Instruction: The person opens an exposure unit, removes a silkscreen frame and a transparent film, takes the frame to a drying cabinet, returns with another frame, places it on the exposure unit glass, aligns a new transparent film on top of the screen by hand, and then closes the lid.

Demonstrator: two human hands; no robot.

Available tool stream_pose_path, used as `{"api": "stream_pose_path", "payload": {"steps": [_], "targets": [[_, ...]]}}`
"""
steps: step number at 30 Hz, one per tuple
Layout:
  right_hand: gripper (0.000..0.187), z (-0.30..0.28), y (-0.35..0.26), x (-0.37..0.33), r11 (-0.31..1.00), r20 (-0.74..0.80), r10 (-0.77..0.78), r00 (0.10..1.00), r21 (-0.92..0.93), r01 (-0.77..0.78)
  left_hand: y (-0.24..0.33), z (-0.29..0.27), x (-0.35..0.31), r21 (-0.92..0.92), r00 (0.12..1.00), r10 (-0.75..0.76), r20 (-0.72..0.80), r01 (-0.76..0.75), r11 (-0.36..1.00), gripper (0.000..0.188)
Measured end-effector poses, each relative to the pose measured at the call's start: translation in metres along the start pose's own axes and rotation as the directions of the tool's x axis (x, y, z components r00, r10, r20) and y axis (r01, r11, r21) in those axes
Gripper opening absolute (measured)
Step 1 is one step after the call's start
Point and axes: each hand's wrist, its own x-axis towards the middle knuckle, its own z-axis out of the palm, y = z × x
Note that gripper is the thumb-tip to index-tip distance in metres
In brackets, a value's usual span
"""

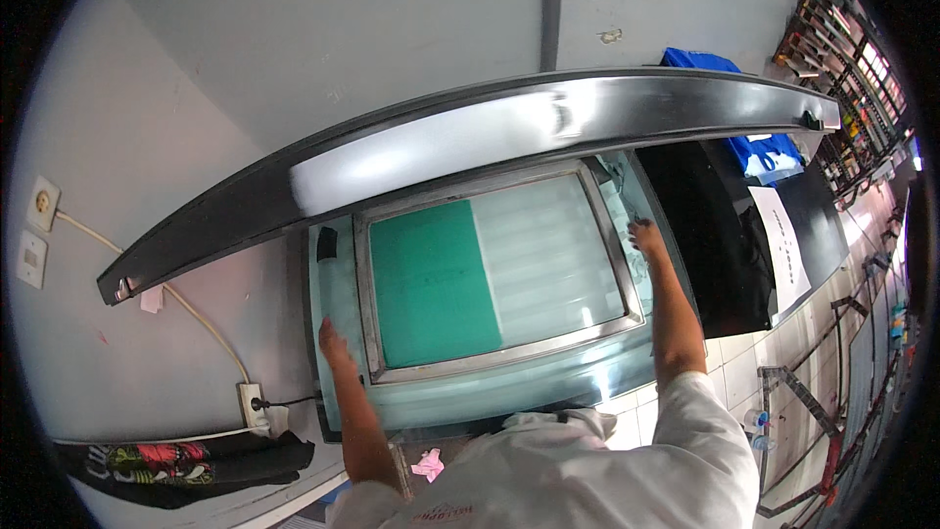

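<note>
A screen printing frame with grey metal edges lies on the pale glass top of a boxy unit. Green coating covers the left part of its mesh; the rest is whitish and see-through. My left hand hovers at the glass beside the frame's left edge, its fingers stretched and holding nothing that I can see. Past the frame's right edge is my right hand, fingers apart, close to some crumpled clear material. Whether either hand touches the glass is unclear.
Behind the frame rises a long black lid with a shiny panel. A black surface with a white paper sheet and blue bags stands right. A power strip and black printed cloth are left. Metal racks line the far right.
</note>
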Motion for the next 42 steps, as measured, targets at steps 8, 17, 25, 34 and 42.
{"api": "stream_pose_path", "payload": {"steps": [8, 17, 25, 34, 42], "targets": [[0.034, 0.065, -0.039, 0.111, 0.819, 0.100, 0.184, 0.978, 0.535, -0.209, -0.020, -0.080, -0.196, 0.265, 0.969, 0.014, -0.245, 0.053, 0.963, 0.017], [0.036, 0.083, -0.042, 0.150, 0.827, -0.289, -0.236, 0.928, -0.561, 0.035, -0.046, -0.091, -0.278, 0.323, 0.938, -0.158, -0.307, 0.259, 0.910, 0.017], [0.033, 0.020, -0.031, 0.102, 0.888, -0.377, -0.078, 0.923, -0.447, -0.107, -0.038, -0.099, -0.228, 0.382, 0.998, -0.062, -0.008, 0.061, 0.922, 0.030], [0.061, 0.059, 0.027, -0.052, 0.828, -0.084, -0.346, 0.934, -0.496, 0.262, -0.020, -0.053, 0.024, 0.803, 0.976, 0.188, 0.108, -0.197, 0.563, 0.050], [0.033, 0.051, 0.035, -0.047, 0.985, -0.007, -0.168, 0.986, -0.046, 0.168, -0.033, 0.015, 0.032, 0.763, 0.989, 0.010, 0.147, -0.120, 0.636, 0.054]]}}
